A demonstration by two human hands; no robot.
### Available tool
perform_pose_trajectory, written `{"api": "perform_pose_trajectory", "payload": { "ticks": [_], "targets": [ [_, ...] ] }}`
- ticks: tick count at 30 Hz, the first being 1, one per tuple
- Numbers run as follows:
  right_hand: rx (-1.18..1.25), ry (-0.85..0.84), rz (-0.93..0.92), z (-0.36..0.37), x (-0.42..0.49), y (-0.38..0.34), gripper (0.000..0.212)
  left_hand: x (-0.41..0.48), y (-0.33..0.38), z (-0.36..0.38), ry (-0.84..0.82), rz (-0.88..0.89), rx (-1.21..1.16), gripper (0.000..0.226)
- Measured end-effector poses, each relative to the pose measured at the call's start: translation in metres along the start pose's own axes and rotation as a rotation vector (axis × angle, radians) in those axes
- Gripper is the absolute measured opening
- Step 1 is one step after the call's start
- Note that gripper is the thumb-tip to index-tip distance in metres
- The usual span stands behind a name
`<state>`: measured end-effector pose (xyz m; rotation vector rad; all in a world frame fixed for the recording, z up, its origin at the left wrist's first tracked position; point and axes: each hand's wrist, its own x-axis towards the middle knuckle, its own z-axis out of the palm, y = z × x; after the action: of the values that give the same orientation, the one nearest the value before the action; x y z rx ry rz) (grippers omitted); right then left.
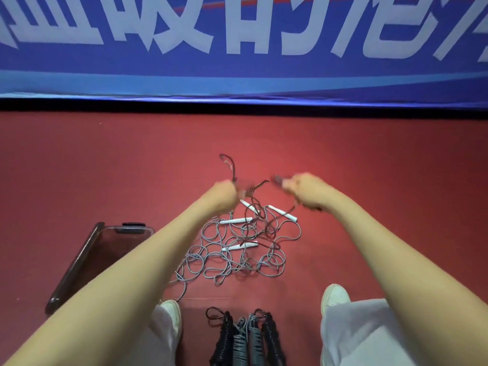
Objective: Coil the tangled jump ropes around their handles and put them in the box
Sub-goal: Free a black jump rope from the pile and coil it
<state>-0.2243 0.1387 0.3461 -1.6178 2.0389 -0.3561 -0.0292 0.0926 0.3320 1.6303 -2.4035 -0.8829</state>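
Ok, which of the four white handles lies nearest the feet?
The white handle lying nearly level in the middle of the grey tangle; the other three handles lie farther off, beyond it.

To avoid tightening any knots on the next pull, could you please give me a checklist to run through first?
1. Grip: ok; left hand and right hand both hold the dark rope, though blurred.
2. Dark rope clear of grey tangle: not ok; it runs down among the white handles.
3. Knots in the dark rope: cannot tell.
4. Coiled ropes out of the way: ok; between the feet, apart from the tangle.
5. Box open: cannot tell; the left arm covers part.
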Motion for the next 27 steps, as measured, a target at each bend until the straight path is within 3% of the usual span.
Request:
{"api": "perform_pose_trajectory", "payload": {
  "ticks": [1, 2, 3, 5, 6, 7, 9, 11, 12, 13, 15, 16, 17, 19, 21, 23, 27],
  "targets": [
    [-0.211, -0.186, 0.092, 0.005, 0.002, 0.008, 0.037, 0.001, -0.005, 0.005, -0.187, -0.083, 0.193, 0.03],
    [-0.288, -0.234, 0.125, 0.009, 0.003, 0.011, 0.036, 0.002, -0.007, 0.006, -0.187, -0.079, 0.238, 0.027],
    [-0.248, -0.146, 0.107, 0.01, 0.006, 0.011, 0.032, 0.006, -0.008, 0.005, -0.042, -0.062, 0.093, 0.025],
    [0.044, 0.232, -0.001, 0.006, 0.01, 0.006, 0.025, 0.015, -0.004, -0.006, 0.424, -0.038, -0.41, 0.023],
    [0.217, 0.397, -0.054, 0.003, 0.009, 0.0, 0.022, 0.017, 0.0, -0.011, 0.559, 0.014, -0.544, 0.022],
    [0.309, 0.473, -0.093, 0.002, 0.01, -0.004, 0.021, 0.016, 0.005, -0.017, 0.572, 0.041, -0.566, 0.022],
    [0.184, 0.373, -0.062, 0.005, 0.013, -0.003, 0.024, 0.016, 0.003, -0.013, 0.357, 0.001, -0.601, 0.021],
    [-0.144, 0.032, 0.046, 0.011, 0.01, 0.003, 0.034, 0.013, 0.001, -0.003, 0.066, -0.104, -0.667, 0.017],
    [-0.217, -0.042, 0.068, 0.01, 0.009, 0.004, 0.036, 0.013, 0.0, -0.001, 0.01, -0.133, -0.695, 0.015],
    [-0.162, 0.006, 0.067, 0.005, 0.01, 0.003, 0.035, 0.014, 0.0, -0.002, 0.017, -0.154, -0.721, 0.015],
    [0.121, 0.327, 0.008, -0.002, 0.009, -0.002, 0.026, 0.016, 0.003, -0.005, 0.073, -0.166, -0.868, 0.02],
    [0.315, 0.409, -0.005, -0.003, 0.008, -0.006, 0.021, 0.014, 0.006, -0.006, 0.075, -0.166, -0.977, 0.023],
    [0.532, 0.375, 0.002, -0.001, 0.007, -0.01, 0.02, 0.011, 0.01, -0.007, 0.061, -0.145, -1.059, 0.022],
    [0.882, 0.148, 0.067, 0.011, 0.002, -0.019, 0.023, 0.002, 0.023, -0.002, 0.011, -0.072, -1.153, 0.018],
    [0.991, 0.037, 0.07, 0.019, -0.003, -0.025, 0.021, -0.003, 0.034, 0.007, 0.016, -0.028, -1.235, 0.017],
    [1.08, 0.035, 0.015, 0.02, -0.004, -0.029, 0.019, -0.006, 0.04, 0.014, 0.057, -0.013, -1.297, 0.016],
    [1.189, 0.033, 0.041, 0.018, -0.006, -0.029, 0.012, -0.002, 0.034, 0.016, 0.125, 0.054, -1.08, 0.023]
  ]
}}
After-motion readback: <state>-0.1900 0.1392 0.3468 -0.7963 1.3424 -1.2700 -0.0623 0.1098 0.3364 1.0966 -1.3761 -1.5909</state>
